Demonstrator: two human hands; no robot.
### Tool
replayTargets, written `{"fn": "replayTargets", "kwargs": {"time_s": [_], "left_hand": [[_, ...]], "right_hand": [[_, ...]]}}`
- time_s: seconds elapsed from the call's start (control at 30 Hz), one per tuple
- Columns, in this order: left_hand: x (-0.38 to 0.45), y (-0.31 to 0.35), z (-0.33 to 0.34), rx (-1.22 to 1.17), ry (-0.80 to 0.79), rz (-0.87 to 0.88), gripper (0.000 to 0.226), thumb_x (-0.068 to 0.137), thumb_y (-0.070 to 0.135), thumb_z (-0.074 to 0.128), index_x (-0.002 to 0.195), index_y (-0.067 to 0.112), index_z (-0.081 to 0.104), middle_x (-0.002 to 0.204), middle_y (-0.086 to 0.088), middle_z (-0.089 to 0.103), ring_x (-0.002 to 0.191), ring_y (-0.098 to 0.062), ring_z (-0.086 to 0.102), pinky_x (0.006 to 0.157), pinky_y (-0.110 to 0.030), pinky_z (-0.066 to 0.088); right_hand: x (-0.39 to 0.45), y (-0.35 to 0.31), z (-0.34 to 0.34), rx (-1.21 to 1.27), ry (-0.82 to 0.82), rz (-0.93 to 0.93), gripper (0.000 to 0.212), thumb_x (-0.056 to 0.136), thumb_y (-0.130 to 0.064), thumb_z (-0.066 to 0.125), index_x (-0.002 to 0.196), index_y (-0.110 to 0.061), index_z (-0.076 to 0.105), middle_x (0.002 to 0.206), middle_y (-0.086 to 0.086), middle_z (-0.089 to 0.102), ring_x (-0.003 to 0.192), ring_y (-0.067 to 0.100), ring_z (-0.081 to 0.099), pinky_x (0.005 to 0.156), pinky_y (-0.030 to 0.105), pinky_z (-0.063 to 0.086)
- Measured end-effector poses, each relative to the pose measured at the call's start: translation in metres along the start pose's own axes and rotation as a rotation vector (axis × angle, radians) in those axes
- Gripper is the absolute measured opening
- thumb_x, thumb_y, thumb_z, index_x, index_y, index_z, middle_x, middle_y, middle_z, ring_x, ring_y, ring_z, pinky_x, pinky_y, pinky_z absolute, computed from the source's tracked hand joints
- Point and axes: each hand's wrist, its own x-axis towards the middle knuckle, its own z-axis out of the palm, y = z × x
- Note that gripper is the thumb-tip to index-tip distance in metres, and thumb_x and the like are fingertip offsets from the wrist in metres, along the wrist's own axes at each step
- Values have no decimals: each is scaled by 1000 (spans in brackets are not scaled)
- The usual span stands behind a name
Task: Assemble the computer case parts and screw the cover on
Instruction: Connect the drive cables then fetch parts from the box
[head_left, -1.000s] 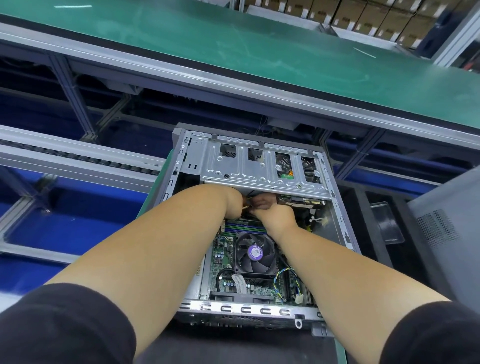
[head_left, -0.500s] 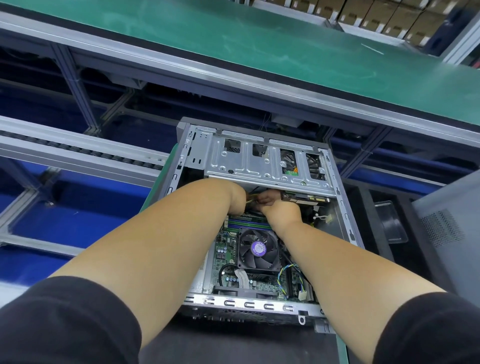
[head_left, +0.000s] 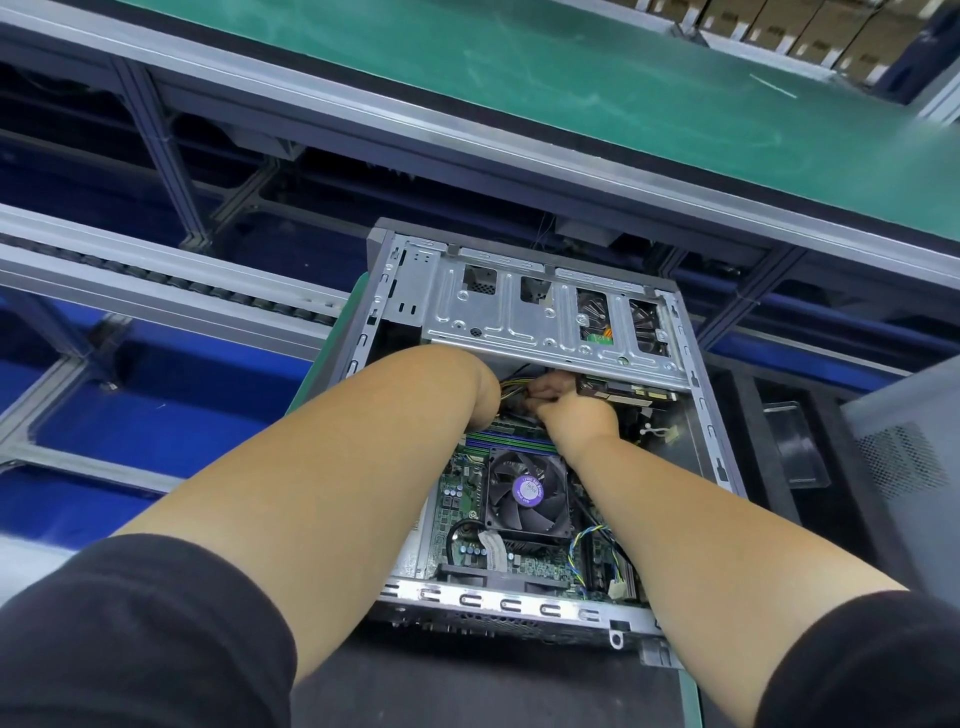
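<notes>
The open computer case (head_left: 698, 415) lies on its side before me, motherboard and CPU fan (head_left: 527, 491) exposed. A silver drive cage (head_left: 519, 322) spans its far end. Both my arms reach in under that cage. My right hand (head_left: 576, 415) has its fingers curled round a bundle of yellow and black cables (head_left: 511, 388). My left hand (head_left: 480, 389) bends down beside the same cables, and its fingers are hidden behind the wrist. A dark expansion card (head_left: 623, 392) sits just right of my right hand.
A grey perforated side cover (head_left: 909, 447) stands at the right edge, with a clear plastic tray (head_left: 792, 449) between it and the case. A green conveyor belt (head_left: 571, 78) runs across the back, a roller rail (head_left: 156, 280) to the left.
Both hands stay under the drive cage on the cables, the right hand shifting slightly. My head has tilted a little, so the case sits lower in view.
</notes>
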Motion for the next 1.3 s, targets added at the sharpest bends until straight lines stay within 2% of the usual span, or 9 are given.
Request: {"fn": "replayTargets", "kwargs": {"time_s": [0.07, 0.13, 0.2, 0.27, 0.47, 0.7, 1.1, 1.23, 1.3], "left_hand": [[1, -1, 0, -1, 2, -2, 47, 94, 12, 48, 141, 9, 44, 109, -9, 51, 90, -24, 53, 84, -36, 50], [1, -1, 0, -6, 7, -5, 48, 94, 13, 48, 142, 10, 44, 111, -9, 51, 91, -25, 54, 80, -35, 49], [2, -1, 1, -12, 5, -7, 47, 94, 12, 48, 141, 11, 44, 113, -9, 53, 92, -25, 54, 81, -35, 49], [3, -1, 1, -13, -1, -14, 46, 94, 12, 47, 140, 11, 45, 119, -11, 55, 92, -25, 54, 85, -36, 50], [2, -3, 1, -31, 20, -11, 40, 95, 16, 47, 134, 10, 50, 103, -7, 53, 85, -24, 51, 77, -35, 46], [0, -2, 0, -46, 9, -13, 42, 96, 14, 46, 138, 10, 47, 112, -9, 52, 90, -24, 52, 78, -34, 45], [-4, 2, -3, -34, 27, -23, 41, 93, 14, 50, 134, 9, 53, 106, -7, 50, 88, -23, 46, 79, -33, 43], [-8, 3, -4, -61, 30, -38, 41, 94, 14, 50, 135, 8, 52, 108, -7, 49, 90, -23, 46, 79, -33, 41], [-10, 4, -4, -66, 28, -42, 41, 94, 13, 49, 135, 8, 52, 109, -7, 50, 92, -23, 47, 80, -33, 42]], "right_hand": [[-1, 0, -1, -83, 14, 26, 13, 95, -27, 62, 106, -33, 60, 80, -23, 54, 63, -7, 43, 52, 0, 32], [-2, 1, -2, -150, 25, 43, 12, 95, -34, 61, 106, -37, 59, 77, -23, 51, 63, -2, 45, 52, 5, 31], [-2, 2, -1, -105, 13, 29, 16, 94, -31, 63, 110, -33, 62, 94, -16, 62, 80, 6, 52, 68, 13, 34], [-2, 2, -1, -36, 4, 8, 18, 94, -24, 64, 112, -28, 63, 111, -9, 68, 89, 6, 54, 71, 12, 32], [-4, 3, 2, -51, 1, 5, 25, 94, -23, 64, 119, -22, 64, 116, -3, 71, 110, 19, 64, 99, 31, 46], [-5, 0, -1, -142, -16, -19, 26, 97, -23, 61, 123, -21, 63, 120, -5, 68, 103, 15, 61, 79, 18, 36], [14, -9, -2, -264, -112, 36, 25, 97, -19, 59, 121, -14, 66, 125, 6, 64, 111, 27, 60, 100, 28, 44], [18, -12, -2, -301, -120, 110, 12, 99, -20, 51, 93, -18, 61, 107, 8, 56, 94, 20, 49, 96, 30, 43], [17, -12, -2, -321, -98, 118, 13, 99, -22, 49, 90, -22, 58, 103, 5, 53, 91, 20, 46, 91, 28, 42]]}}
